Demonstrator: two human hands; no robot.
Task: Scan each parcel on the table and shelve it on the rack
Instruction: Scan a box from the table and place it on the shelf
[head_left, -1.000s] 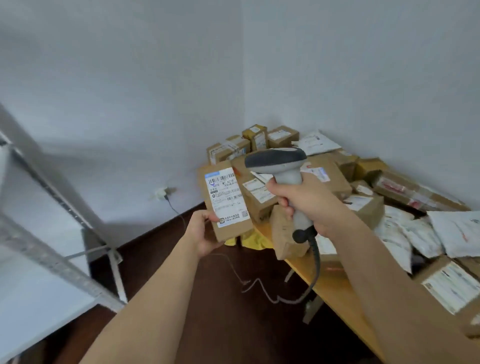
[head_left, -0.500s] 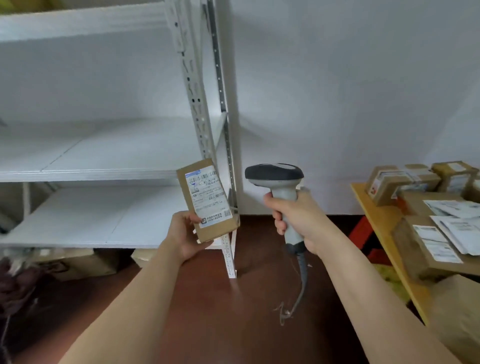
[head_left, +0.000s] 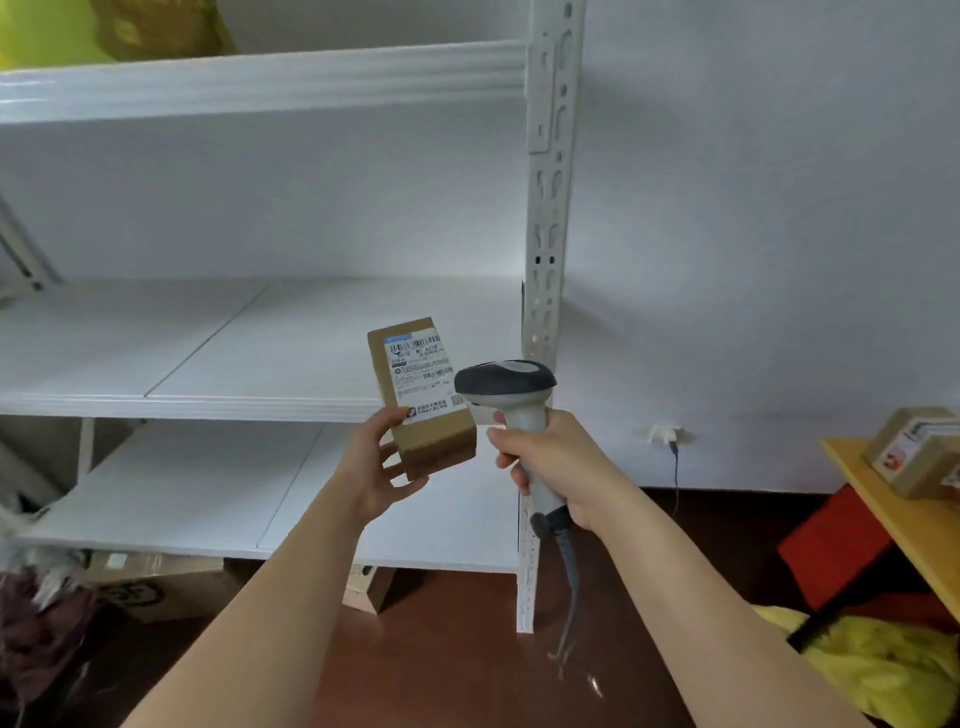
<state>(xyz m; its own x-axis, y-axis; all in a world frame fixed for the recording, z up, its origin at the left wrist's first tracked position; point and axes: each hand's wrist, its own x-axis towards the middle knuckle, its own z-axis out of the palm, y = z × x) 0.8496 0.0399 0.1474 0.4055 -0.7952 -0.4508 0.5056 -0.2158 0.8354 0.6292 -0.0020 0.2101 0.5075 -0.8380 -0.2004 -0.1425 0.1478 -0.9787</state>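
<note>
The view is swinging off the parcel pile and squaring up on the rack (head_left: 545, 208), which is now filling the left and centre of the scene, so the scan looks done and the shelving step is getting under way. Its middle shelf (head_left: 182, 358) and lower shelf (head_left: 171, 493) are lying bare and white right in front. The left hand (head_left: 382, 462) is gripping the small brown parcel (head_left: 423, 397) by its lower end, fingers curled round it, label facing the camera, and it is sitting closer to the middle shelf's front lip than a moment ago, just left of the upright post. The right hand (head_left: 550, 460) is wrapping round the handle of the scanner (head_left: 506, 395), head level and just beside the parcel, cord trailing down to the floor. Off to the far right, the edge of the wooden surface (head_left: 893, 514) is showing with another box (head_left: 919, 449) on it, so more parcels are waiting. A red box (head_left: 836, 540) and a yellow bag (head_left: 872, 670) are sitting beneath it, and cardboard boxes (head_left: 171, 582) are lying under the rack. Nothing is blocking the shelf; only the post and the scanner are crowding the parcel's right side.
</note>
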